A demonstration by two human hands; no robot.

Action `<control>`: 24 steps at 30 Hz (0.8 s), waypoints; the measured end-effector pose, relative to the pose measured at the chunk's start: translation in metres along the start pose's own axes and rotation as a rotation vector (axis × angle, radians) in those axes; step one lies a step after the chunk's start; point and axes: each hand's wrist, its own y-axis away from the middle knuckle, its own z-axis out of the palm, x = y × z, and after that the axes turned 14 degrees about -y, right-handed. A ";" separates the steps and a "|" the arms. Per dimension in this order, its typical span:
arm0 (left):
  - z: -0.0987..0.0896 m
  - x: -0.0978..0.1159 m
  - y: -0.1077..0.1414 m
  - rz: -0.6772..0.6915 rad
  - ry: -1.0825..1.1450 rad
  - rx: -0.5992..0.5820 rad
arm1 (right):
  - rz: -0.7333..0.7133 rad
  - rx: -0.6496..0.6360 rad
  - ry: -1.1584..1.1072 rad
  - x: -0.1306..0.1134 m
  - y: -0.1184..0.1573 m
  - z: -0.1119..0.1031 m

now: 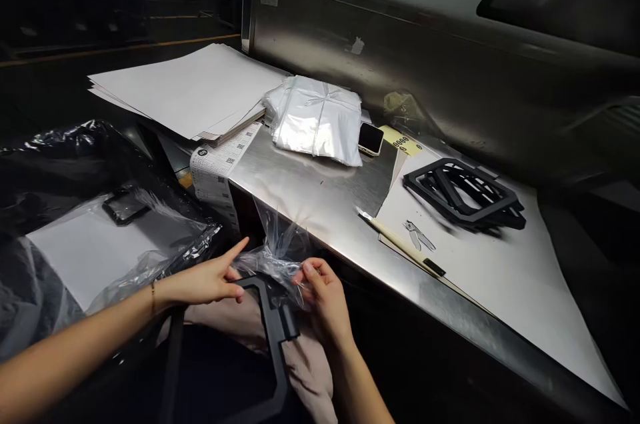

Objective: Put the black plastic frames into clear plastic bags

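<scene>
The frame [273, 337] lay between the hands, long axis toward the person — the right hand [323, 297] pinched the bag [275, 254] over its top corner, the left hand [210, 281] touched it, forefinger out.

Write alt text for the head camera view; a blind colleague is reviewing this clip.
Two bare hands, left hand and right hand, hold a clear plastic bag over a black plastic frame at a steel workbench. On it lie paper sheets, stacked black frames and a knife.
</scene>
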 end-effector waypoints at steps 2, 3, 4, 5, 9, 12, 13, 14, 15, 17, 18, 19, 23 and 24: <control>0.016 -0.002 -0.014 0.009 -0.048 -0.007 | -0.040 -0.063 0.132 -0.007 0.004 -0.008; 0.024 -0.004 -0.019 0.004 -0.064 -0.008 | -0.074 -0.084 0.207 -0.008 0.009 -0.014; 0.031 -0.008 -0.022 -0.008 -0.072 -0.007 | -0.116 -0.093 0.283 -0.007 0.016 -0.022; 0.037 -0.012 -0.023 -0.027 -0.074 -0.008 | -0.162 -0.093 0.357 -0.004 0.026 -0.030; 0.055 -0.032 -0.017 -0.101 -0.046 -0.038 | -0.273 -0.088 0.559 0.039 0.083 -0.051; 0.060 -0.043 -0.015 -0.137 -0.037 -0.076 | -0.292 -0.097 0.614 0.076 0.115 -0.051; 0.060 -0.046 -0.016 -0.145 -0.034 -0.087 | -0.301 -0.095 0.623 0.083 0.117 -0.051; 0.060 -0.048 -0.017 -0.148 -0.029 -0.095 | -0.312 -0.089 0.631 0.089 0.113 -0.053; 0.059 -0.049 -0.018 -0.147 -0.022 -0.102 | -0.324 -0.081 0.637 0.091 0.106 -0.056; 0.056 -0.049 -0.020 -0.135 -0.005 -0.111 | -0.349 -0.065 0.645 0.090 0.081 -0.068; 0.055 -0.049 -0.021 -0.128 0.005 -0.113 | -0.359 -0.059 0.646 0.088 0.068 -0.075; 0.054 -0.048 -0.021 -0.123 0.014 -0.113 | -0.365 -0.059 0.643 0.086 0.057 -0.081; 0.053 -0.051 -0.017 -0.150 0.035 -0.072 | -0.346 -0.054 0.595 0.087 0.059 -0.079; 0.053 -0.053 -0.016 -0.167 0.034 -0.059 | -0.332 -0.039 0.579 0.091 0.071 -0.071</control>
